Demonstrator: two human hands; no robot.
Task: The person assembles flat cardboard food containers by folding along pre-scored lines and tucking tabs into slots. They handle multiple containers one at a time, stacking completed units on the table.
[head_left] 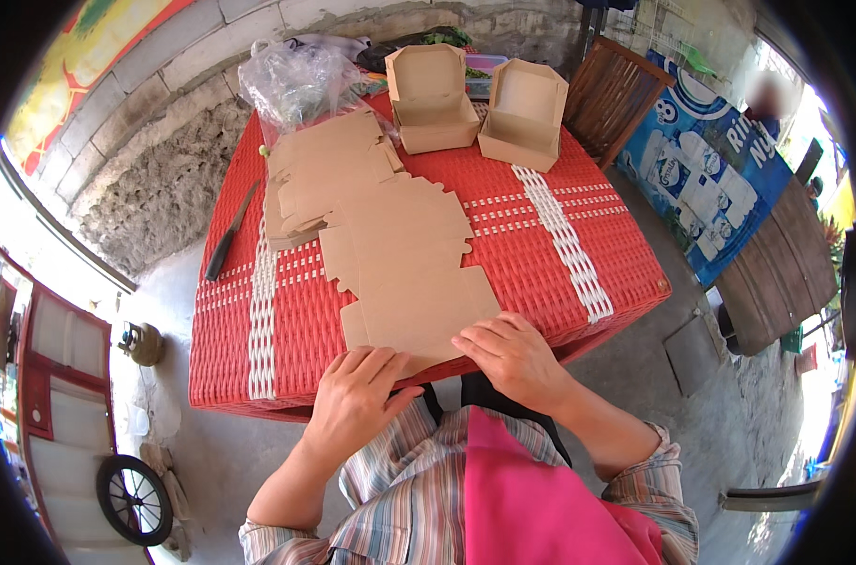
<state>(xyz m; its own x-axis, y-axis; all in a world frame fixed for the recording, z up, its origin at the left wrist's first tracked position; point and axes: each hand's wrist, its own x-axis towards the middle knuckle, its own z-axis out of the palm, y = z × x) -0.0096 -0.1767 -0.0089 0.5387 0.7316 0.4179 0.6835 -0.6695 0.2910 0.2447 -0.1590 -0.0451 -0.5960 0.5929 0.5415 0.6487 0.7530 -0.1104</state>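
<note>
Plainly, hands: both of the person's hands lay flat on the near end of the flat brown die-cut cardboard box blank (426, 315); neither was curled around it.
Left hand: the left hand (356, 400) rested palm down at the blank's near-left corner, fingers (367, 363) stretched out and close together, pressing rather than gripping.
Right hand: the right hand (515, 358) lay on the near-right corner, fingers (484, 341) extended and slightly spread; it held nothing.
Blank: it sat at the near edge of the red woven plastic table with white stripes (597, 245), its near end overhanging the rim toward the person; its far end touched or overlapped the next blanks.
Stack: a fanned pile of further flat brown cardboard blanks (334, 174) ran from the middle toward the far-left corner.
Boxes: 2 folded brown cardboard boxes with open lids (475, 104) stood side by side at the far edge.
Other things: a crumpled clear plastic bag (296, 80) lay behind the stack; a dark-handled knife (230, 235) lay near the left edge, well apart from the hands.
Risk, overhang: with nothing gripped, the blank could have slid off the rim if the pressing eased.
Risk, crease: uneven pressure from the 2 hands might have bent it off its score line; I judged this likelier.
Risk, stack: a tug on the blank could have dragged the loosely fanned pile askew.
</note>
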